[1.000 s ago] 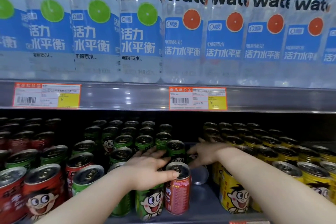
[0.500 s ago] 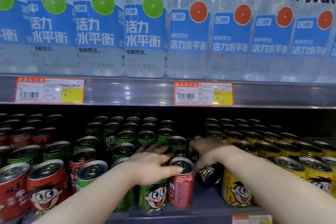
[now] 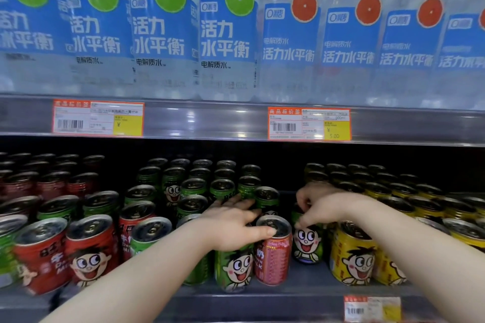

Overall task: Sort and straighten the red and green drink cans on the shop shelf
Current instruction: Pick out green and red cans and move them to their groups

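While the right hand (image 3: 325, 208) is rim-pinching a green can (image 3: 308, 245), the left hand (image 3: 231, 228) is lying open.
Slick, rigid, probably full; its sidewalls are offering a surer hold.

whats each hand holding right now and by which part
The right hand pinches the green can by its top rim with its fingers. The left hand holds nothing; it lies flat, thumb on the red can lid.
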Demonstrator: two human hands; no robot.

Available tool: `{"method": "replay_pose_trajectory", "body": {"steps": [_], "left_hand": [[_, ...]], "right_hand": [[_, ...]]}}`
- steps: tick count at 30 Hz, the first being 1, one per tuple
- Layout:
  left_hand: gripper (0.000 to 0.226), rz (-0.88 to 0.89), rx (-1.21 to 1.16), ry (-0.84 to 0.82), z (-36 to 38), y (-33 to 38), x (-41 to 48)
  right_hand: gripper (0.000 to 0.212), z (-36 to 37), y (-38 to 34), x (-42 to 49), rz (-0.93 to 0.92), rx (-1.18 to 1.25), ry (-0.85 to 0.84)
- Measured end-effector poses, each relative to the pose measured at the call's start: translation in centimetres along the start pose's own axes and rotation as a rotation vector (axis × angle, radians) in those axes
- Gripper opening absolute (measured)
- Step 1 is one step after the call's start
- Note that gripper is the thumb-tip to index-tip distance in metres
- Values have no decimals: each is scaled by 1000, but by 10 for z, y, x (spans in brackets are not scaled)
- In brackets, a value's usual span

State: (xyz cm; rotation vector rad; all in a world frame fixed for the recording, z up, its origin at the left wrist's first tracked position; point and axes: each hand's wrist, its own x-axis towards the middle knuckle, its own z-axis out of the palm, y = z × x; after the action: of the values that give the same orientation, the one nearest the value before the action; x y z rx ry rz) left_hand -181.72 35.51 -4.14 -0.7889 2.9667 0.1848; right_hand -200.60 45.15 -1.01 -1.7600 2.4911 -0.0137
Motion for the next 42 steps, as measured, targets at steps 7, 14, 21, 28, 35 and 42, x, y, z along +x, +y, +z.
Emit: {"method": "replay_pose_trajectory", "body": {"steps": [7,14,21,28,35,42], "left_hand": [[64,1,-13,26,1,0,-1],[51,32,-322,259,1,-7,-4],[55,-61,-111,364,0,-32,-41],[134,-302,-117,385,20,-100,-95],[136,-409,107,371,17,-123,-122],[99,-507,237,257,12,-165,-143]], "right_hand": [[30,33,-10,7,-146,178,195],[14,10,-19,-13,-157,206,275],[90,30,-52,-31,-208,17,8],[100,66,-45,-31,-189,452,163],[94,87,-46,-32,-88,677,288],[77,59,-60,-34,-3,659,444]]}}
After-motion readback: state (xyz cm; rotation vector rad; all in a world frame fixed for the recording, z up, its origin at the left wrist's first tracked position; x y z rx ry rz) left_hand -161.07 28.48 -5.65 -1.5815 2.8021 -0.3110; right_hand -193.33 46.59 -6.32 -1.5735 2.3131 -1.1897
